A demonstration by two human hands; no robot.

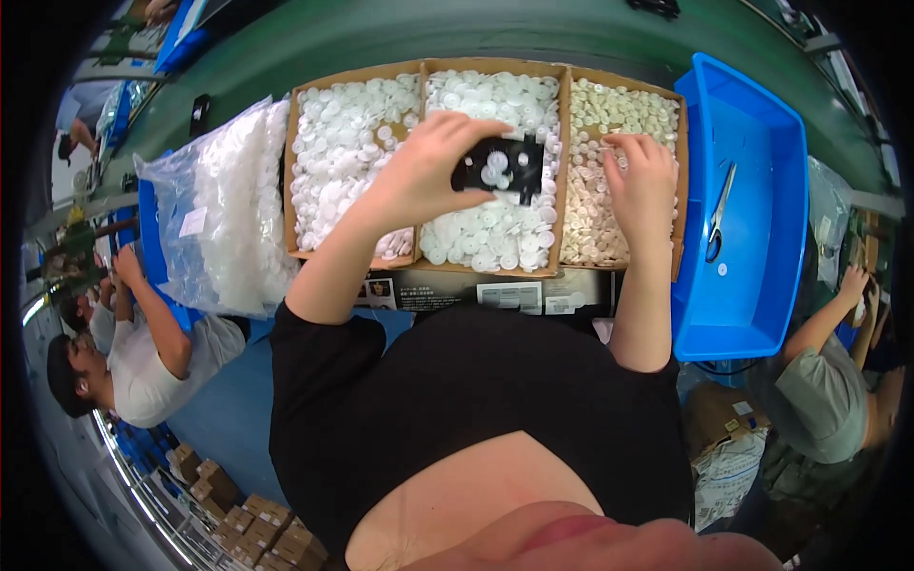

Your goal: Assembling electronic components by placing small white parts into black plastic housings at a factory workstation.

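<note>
My left hand point(433, 167) is closed on the edge of a black plastic housing point(523, 172), held above the middle compartment of a cardboard box. White gears point(495, 170) sit on the housing's upper face. Beneath it, loose white plastic gears point(481, 240) fill that compartment. Over at the right compartment, my right hand point(645, 184) hovers low above small cream-coloured gears point(592, 221). Its fingers are bent, with thumb and forefinger apart and no part clearly seen between them.
More white gears point(333, 171) fill the left compartment. A clear bag of white parts point(233, 214) leans at left. The blue bin point(757, 309) on the right holds scissors point(721, 214) and a small white gear. People work on both sides, beside the green bench point(381, 38).
</note>
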